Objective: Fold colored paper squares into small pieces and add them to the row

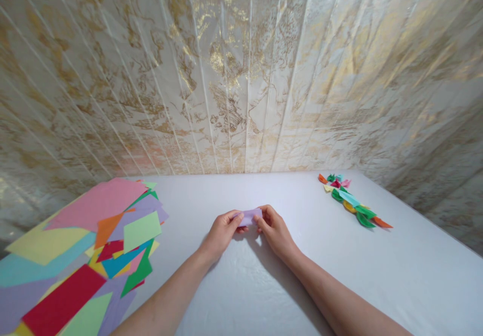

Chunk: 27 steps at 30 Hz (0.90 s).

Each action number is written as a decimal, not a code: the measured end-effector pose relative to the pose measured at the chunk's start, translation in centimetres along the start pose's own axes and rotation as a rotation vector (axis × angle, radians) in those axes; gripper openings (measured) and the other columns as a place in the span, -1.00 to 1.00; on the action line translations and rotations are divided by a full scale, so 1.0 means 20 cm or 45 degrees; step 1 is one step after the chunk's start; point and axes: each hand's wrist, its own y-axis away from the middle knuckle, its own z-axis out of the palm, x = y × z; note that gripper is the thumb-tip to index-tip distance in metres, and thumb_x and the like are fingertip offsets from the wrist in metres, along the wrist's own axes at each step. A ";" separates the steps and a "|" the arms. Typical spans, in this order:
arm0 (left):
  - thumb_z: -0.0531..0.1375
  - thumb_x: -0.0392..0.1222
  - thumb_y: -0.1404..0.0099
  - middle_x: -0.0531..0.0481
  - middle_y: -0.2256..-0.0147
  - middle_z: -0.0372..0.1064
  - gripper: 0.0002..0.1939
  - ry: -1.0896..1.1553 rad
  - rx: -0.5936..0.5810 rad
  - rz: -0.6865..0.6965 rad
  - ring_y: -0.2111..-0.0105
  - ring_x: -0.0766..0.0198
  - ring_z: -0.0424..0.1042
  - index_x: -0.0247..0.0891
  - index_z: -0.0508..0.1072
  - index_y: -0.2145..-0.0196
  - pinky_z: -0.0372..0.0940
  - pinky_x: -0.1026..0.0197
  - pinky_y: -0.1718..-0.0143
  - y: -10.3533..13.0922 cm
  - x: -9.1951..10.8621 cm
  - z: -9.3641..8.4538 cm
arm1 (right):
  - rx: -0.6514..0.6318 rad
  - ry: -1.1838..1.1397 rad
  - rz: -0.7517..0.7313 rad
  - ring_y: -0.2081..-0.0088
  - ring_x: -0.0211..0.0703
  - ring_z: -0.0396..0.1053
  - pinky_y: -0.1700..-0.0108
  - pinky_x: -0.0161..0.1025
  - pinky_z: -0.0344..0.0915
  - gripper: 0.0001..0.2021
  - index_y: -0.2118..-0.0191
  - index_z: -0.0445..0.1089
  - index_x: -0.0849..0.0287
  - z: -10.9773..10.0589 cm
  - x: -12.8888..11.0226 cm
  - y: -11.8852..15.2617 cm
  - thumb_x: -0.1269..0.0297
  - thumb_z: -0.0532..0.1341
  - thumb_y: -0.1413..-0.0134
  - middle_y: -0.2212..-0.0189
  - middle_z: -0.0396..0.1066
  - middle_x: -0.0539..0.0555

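One small purple paper (pixel 249 218) was over the middle of the counter (pixel 385 270), its long axis running side to side, its right end angled slightly away from me. My left hand (pixel 222 233) pinched one end and my right hand (pixel 276 230) the other, probably for steadiness. Loose coloured sheets (pixel 64 301) lay heaped on my left, small folded pieces (pixel 350 198) in a line on my right, perhaps to avoid mixing.

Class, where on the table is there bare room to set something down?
The table has bare patches between the right hand and the folded pieces, between the left hand and the loose sheets, and behind both hands up to the patterned cloth. It's crowded at left, where sheets overlap, and along the folded row.
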 end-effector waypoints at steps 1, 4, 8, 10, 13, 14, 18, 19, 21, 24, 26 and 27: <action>0.23 0.10 -0.19 -0.04 0.40 0.51 -0.62 0.008 -0.004 -0.004 0.38 0.21 0.45 -0.32 0.55 0.31 0.34 0.23 0.29 0.00 0.00 0.00 | -0.016 0.022 -0.003 0.50 -0.22 0.27 0.42 -0.27 0.23 -0.78 0.32 0.28 0.13 0.00 -0.01 0.00 0.07 0.15 -0.14 0.53 0.29 -0.07; 0.24 0.09 -0.18 -0.03 0.39 0.51 -0.63 0.015 -0.016 -0.012 0.38 0.21 0.45 -0.31 0.54 0.32 0.33 0.22 0.27 0.00 0.00 0.00 | -0.027 0.063 -0.013 0.51 -0.23 0.22 0.43 -0.28 0.17 -0.73 0.45 0.23 0.12 -0.01 -0.02 0.01 0.06 0.14 -0.16 0.59 0.25 -0.09; 0.23 0.08 -0.19 -0.02 0.41 0.49 -0.65 0.005 -0.021 -0.008 0.37 0.21 0.44 -0.30 0.54 0.34 0.33 0.22 0.25 0.00 0.00 0.00 | -0.022 0.078 -0.008 0.54 -0.24 0.18 0.45 -0.29 0.12 -0.71 0.48 0.19 0.11 -0.01 -0.03 0.01 0.05 0.13 -0.16 0.62 0.23 -0.10; 0.23 0.08 -0.19 -0.02 0.40 0.48 -0.65 0.003 -0.034 -0.007 0.36 0.21 0.43 -0.31 0.53 0.35 0.33 0.22 0.24 0.00 0.01 0.00 | -0.015 0.079 -0.003 0.54 -0.24 0.17 0.45 -0.29 0.10 -0.71 0.48 0.19 0.10 -0.01 -0.03 0.01 0.05 0.13 -0.15 0.63 0.23 -0.10; 0.25 0.09 -0.16 -0.01 0.38 0.47 -0.65 0.004 -0.052 -0.024 0.34 0.21 0.42 -0.31 0.53 0.36 0.33 0.21 0.20 0.00 0.02 0.00 | -0.012 0.078 0.009 0.56 -0.24 0.16 0.47 -0.29 0.08 -0.72 0.48 0.17 0.10 0.00 -0.04 0.01 0.06 0.13 -0.15 0.64 0.21 -0.11; 0.26 0.08 -0.15 -0.01 0.39 0.47 -0.65 -0.013 -0.051 -0.037 0.35 0.22 0.42 -0.31 0.53 0.36 0.33 0.22 0.21 0.00 0.02 0.00 | -0.012 0.087 0.011 0.56 -0.25 0.15 0.47 -0.30 0.07 -0.71 0.49 0.17 0.10 0.00 -0.04 0.01 0.06 0.13 -0.14 0.64 0.21 -0.11; 0.28 0.07 -0.12 0.01 0.43 0.45 -0.66 -0.080 -0.046 -0.051 0.39 0.25 0.40 -0.32 0.51 0.37 0.30 0.25 0.28 0.00 0.03 0.01 | 0.000 0.120 0.007 0.57 -0.26 0.13 0.48 -0.30 0.06 -0.71 0.50 0.16 0.10 -0.01 -0.04 0.01 0.07 0.13 -0.15 0.65 0.20 -0.12; 0.29 0.06 -0.11 0.02 0.45 0.44 -0.66 -0.100 -0.042 -0.051 0.41 0.26 0.39 -0.32 0.51 0.38 0.29 0.26 0.31 0.01 0.03 0.01 | 0.000 0.125 0.007 0.56 -0.26 0.13 0.48 -0.30 0.06 -0.71 0.50 0.16 0.10 -0.01 -0.04 0.01 0.07 0.13 -0.15 0.65 0.20 -0.12; 0.30 0.05 -0.10 0.03 0.48 0.43 -0.67 -0.130 -0.034 -0.059 0.46 0.28 0.37 -0.32 0.49 0.39 0.26 0.28 0.36 0.01 0.03 0.01 | -0.005 0.128 0.009 0.56 -0.25 0.14 0.48 -0.30 0.06 -0.71 0.50 0.17 0.10 -0.01 -0.03 0.01 0.07 0.13 -0.14 0.65 0.20 -0.12; 0.28 0.04 -0.11 0.02 0.50 0.41 -0.68 -0.157 -0.059 -0.067 0.51 0.32 0.32 -0.31 0.44 0.40 0.23 0.29 0.43 0.02 0.02 0.01 | -0.012 0.128 0.011 0.55 -0.26 0.13 0.48 -0.30 0.06 -0.72 0.49 0.17 0.11 -0.01 -0.01 0.01 0.08 0.13 -0.15 0.64 0.19 -0.11; 0.26 0.04 -0.13 0.05 0.52 0.38 -0.69 -0.181 -0.081 -0.064 0.54 0.34 0.29 -0.30 0.41 0.41 0.20 0.30 0.45 0.02 0.02 0.01 | -0.016 0.131 0.012 0.55 -0.26 0.13 0.48 -0.31 0.05 -0.71 0.49 0.17 0.11 -0.01 -0.01 0.01 0.08 0.13 -0.15 0.64 0.19 -0.12; 0.25 0.04 -0.14 0.06 0.54 0.36 -0.69 -0.193 -0.084 -0.062 0.54 0.35 0.27 -0.30 0.40 0.42 0.18 0.30 0.46 0.02 0.02 0.01 | -0.018 0.128 0.012 0.56 -0.26 0.12 0.48 -0.31 0.05 -0.71 0.49 0.17 0.11 -0.01 -0.01 0.01 0.08 0.13 -0.15 0.64 0.19 -0.12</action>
